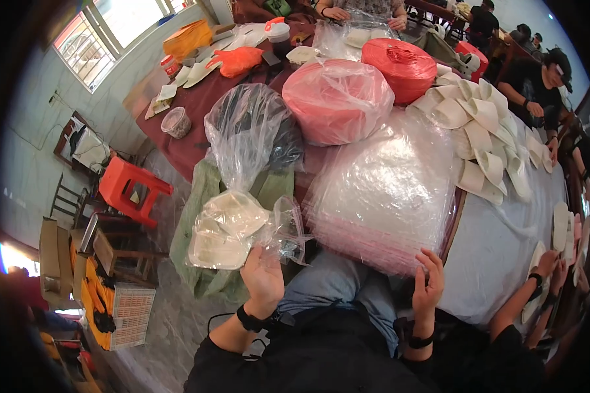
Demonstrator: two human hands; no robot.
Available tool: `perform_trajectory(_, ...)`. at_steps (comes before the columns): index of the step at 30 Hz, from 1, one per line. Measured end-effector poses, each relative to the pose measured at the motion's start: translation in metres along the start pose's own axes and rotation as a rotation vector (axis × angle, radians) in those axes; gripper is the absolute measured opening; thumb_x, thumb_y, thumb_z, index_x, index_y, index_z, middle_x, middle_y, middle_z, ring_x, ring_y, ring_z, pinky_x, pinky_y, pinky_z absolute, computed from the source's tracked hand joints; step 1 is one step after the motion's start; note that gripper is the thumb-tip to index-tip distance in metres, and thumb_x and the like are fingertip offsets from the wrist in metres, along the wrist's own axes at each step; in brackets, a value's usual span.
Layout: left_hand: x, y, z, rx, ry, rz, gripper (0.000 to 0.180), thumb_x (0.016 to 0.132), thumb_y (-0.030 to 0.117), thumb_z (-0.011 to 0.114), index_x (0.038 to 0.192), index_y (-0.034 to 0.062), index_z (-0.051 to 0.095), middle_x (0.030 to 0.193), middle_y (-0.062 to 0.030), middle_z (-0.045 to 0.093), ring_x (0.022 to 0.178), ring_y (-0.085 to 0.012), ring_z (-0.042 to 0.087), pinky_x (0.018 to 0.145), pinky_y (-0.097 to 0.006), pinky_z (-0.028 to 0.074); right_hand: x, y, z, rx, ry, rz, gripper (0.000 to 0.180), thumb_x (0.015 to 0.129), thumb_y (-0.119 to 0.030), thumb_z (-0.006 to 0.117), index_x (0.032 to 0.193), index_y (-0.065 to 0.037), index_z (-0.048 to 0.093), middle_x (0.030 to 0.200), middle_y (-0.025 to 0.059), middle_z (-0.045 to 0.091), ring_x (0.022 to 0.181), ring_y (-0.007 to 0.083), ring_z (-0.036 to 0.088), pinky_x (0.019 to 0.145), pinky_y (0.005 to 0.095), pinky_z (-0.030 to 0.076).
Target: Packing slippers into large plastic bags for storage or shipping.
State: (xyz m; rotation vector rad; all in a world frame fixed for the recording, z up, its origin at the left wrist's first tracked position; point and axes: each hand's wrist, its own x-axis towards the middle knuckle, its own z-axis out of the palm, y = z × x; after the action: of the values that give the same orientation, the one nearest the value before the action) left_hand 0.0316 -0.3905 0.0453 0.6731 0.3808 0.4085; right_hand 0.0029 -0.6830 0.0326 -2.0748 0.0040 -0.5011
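Touching your left grip (263, 280) is a clear plastic bag (248, 228) of cream slippers (221, 247); how firmly you hold it is hidden. Your right grip (429, 280), loosely open, is beside stacked clear bags (383, 190).

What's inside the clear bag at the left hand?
Cream slippers show through the clear bag by the left hand. Whatever lies beneath their visible surfaces is covered; folds and glare leave the exact count unclear.
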Motion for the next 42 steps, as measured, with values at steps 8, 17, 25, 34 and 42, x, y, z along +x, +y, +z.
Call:
perform_trajectory(8,0.016,0.012,-0.016,-0.064,0.019,-0.03,0.026,0.094,0.013,0.043,0.114,-0.0006,0.054,0.109,-0.0112,0.061,0.101,-0.0216,0.057,0.09,-0.034,0.044,0.003,0.003,-0.004,-0.063,0.038,-0.072,0.022,0.081,0.003,0.057,0.103,0.001,0.061,0.114,0.0169,0.058,0.106,0.0305,0.056,0.092,0.0354,0.043)
perform_trajectory(17,0.06,0.034,-0.054,-0.121,-0.025,-0.026,0.024,0.094,0.008,0.039,0.112,-0.0026,0.052,0.107,-0.0124,0.061,0.09,-0.0192,0.058,0.08,-0.031,0.048,0.005,-0.007,-0.002,0.013,0.066,-0.055,0.025,0.08,0.004,0.057,0.104,0.0,0.061,0.115,0.0172,0.057,0.103,0.0306,0.058,0.09,0.0343,0.045)
perform_trajectory(25,0.047,0.046,-0.036,-0.148,0.047,-0.066,0.027,0.093,0.008,0.037,0.113,-0.0047,0.051,0.109,-0.0138,0.06,0.09,-0.021,0.057,0.079,-0.032,0.048,0.009,-0.001,0.002,0.001,0.059,-0.076,0.026,0.08,0.001,0.059,0.106,0.0,0.06,0.115,0.0184,0.057,0.104,0.0336,0.057,0.089,0.035,0.045)
perform_trajectory(34,0.032,0.053,-0.024,-0.099,0.023,-0.125,0.022,0.095,0.009,0.037,0.105,-0.0021,0.053,0.102,-0.0139,0.061,0.087,-0.021,0.058,0.08,-0.033,0.048,0.015,0.005,0.0,-0.07,0.053,-0.043,0.035,0.081,-0.005,0.059,0.116,-0.001,0.055,0.122,0.0191,0.052,0.113,0.0363,0.052,0.095,0.0381,0.041)
perform_trajectory(42,0.055,0.029,-0.059,-0.124,0.045,-0.207,0.019,0.092,0.007,0.04,0.102,-0.0001,0.055,0.094,-0.012,0.061,0.085,-0.0205,0.057,0.08,-0.034,0.048,0.026,0.07,0.043,-0.15,-0.017,-0.026,0.046,0.084,-0.012,0.059,0.127,-0.001,0.047,0.136,0.0203,0.043,0.126,0.037,0.04,0.105,0.0407,0.032)
